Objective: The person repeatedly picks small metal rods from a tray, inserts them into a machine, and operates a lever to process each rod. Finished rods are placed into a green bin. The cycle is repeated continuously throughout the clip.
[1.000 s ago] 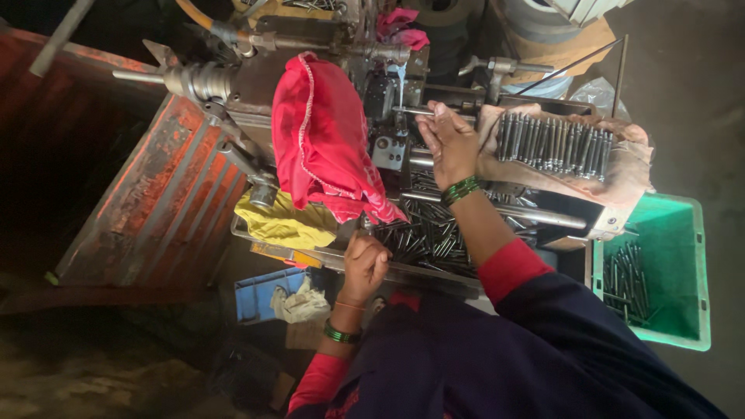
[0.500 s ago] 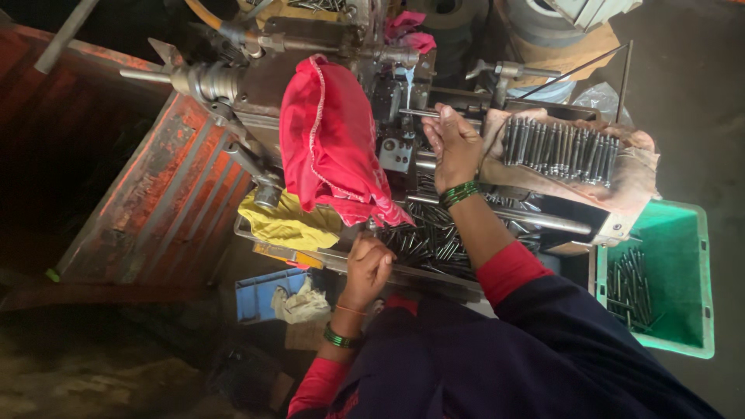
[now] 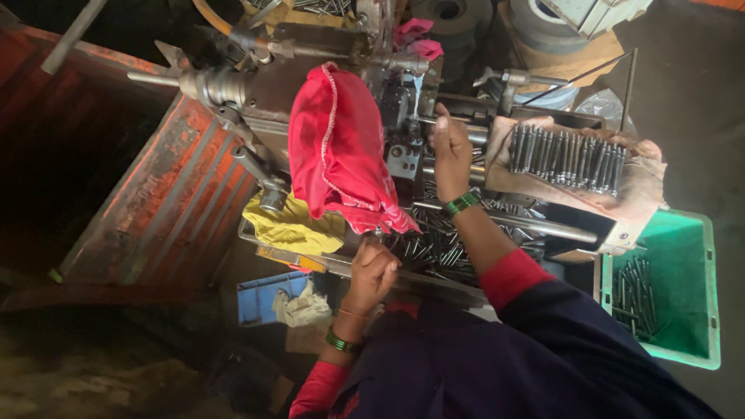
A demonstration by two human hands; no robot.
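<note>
A dim, cluttered workshop surrounds a small metalworking machine point(image 3: 326, 70), seen from above, with a rust-red metal panel point(image 3: 163, 202) on one side and a green plastic crate point(image 3: 683, 295) holding dark metal rods on the other. The person's right hand point(image 3: 452, 151) reaches forward with the arm nearly straight, a green bangle at the wrist, fingers curled on the machine's central fittings just beside a row of steel pins point(image 3: 566, 159); what exactly it grips cannot be made out. The pins lie side by side on a brown cloth-covered tray point(image 3: 644, 194), their long axes parallel and pointing away from the person. The left hand point(image 3: 372, 271) is drawn back near the body, closed into a loose fist at the near edge of a tray of loose pins point(image 3: 434, 244), just below the hem of a red cloth point(image 3: 337, 155) draped over the machine; whether it holds anything cannot be told. A yellow rag point(image 3: 299, 229) lies just beside the red cloth, and a blue bin point(image 3: 260, 295) with a pale rag sits lower down. Compared with half a second ago, both hands keep much the same posture, the right at the fittings and the left at the tray edge, and the row of pins lies as it did.
</note>
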